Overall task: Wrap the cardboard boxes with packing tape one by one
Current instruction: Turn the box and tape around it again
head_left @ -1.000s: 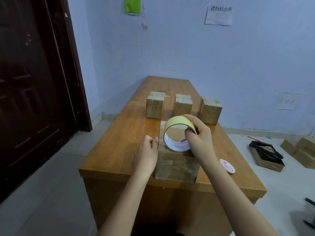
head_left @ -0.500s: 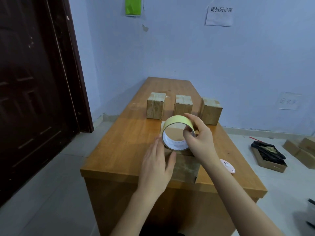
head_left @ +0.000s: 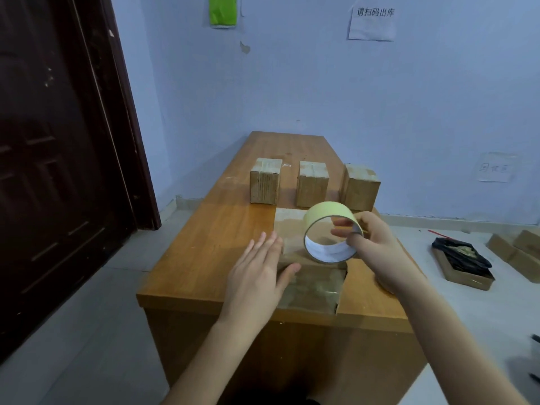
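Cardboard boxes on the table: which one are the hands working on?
The large box at the near table edge. The left hand lies flat on it and the right hand holds the tape roll over it; three smaller boxes stand untouched behind.

white wall notice (head_left: 371, 23) reads "请扫码出库"; lower paper sign (head_left: 496, 168) is illegible.
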Demonstrator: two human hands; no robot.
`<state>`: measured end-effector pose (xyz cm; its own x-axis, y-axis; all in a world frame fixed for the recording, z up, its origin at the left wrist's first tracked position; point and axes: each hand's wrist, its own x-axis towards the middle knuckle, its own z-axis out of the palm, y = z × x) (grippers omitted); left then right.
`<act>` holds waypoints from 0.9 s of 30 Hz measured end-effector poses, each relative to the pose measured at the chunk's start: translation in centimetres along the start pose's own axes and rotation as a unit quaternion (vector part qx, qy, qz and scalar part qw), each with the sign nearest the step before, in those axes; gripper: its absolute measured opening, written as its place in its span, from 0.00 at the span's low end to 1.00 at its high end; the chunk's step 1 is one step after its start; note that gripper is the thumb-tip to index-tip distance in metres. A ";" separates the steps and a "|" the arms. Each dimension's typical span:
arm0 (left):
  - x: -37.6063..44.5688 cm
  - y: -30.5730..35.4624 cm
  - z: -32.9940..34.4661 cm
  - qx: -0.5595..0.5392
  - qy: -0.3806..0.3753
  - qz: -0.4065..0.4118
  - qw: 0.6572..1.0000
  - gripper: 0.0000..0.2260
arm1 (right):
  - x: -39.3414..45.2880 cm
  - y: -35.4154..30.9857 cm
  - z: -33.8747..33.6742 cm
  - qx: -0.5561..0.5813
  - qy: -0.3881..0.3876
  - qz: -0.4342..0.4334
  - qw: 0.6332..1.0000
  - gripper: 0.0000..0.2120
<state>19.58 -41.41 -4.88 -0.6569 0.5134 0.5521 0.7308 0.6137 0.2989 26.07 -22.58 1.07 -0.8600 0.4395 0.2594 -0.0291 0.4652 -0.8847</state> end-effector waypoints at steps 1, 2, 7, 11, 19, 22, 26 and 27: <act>0.2 0.0 0.0 -0.003 -0.005 0.000 1.000 0.30 | -0.1 0.3 -0.1 -0.021 0.015 -0.007 1.000 0.04; 0.5 0.0 0.0 -0.013 -0.010 -0.005 1.000 0.29 | -0.2 0.6 0.0 -0.048 0.022 -0.008 0.999 0.02; 1.0 0.2 -0.5 -0.071 -0.002 -0.026 0.997 0.33 | -0.3 1.0 0.2 -0.115 -0.012 0.016 0.993 0.05; 0.7 0.9 -0.3 0.011 -0.018 0.045 0.999 0.30 | -0.4 0.9 0.2 -0.151 -0.012 0.027 0.988 0.06; 0.1 0.9 -0.5 0.089 -0.008 0.090 0.992 0.26 | -0.1 -0.1 -1.7 -0.029 -0.069 0.066 0.995 0.05; 0.2 0.9 -0.5 0.100 -0.017 0.088 0.991 0.26 | -0.3 0.0 -1.0 -0.062 -0.010 0.076 0.995 0.04; 0.2 0.9 -0.6 0.108 -0.023 0.092 0.990 0.27 | -0.4 0.2 -0.5 -0.152 -0.022 0.001 0.988 0.09; 0.3 0.9 -0.6 0.108 -0.024 0.093 0.990 0.27 | -0.4 0.2 -0.6 -0.114 -0.042 0.011 0.993 0.07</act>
<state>20.16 -41.12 -4.01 -0.5272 0.6534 0.5433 0.7859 0.6180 0.0193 26.73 -22.21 1.06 -0.8990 0.3896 0.1999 0.0971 0.6225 -0.7765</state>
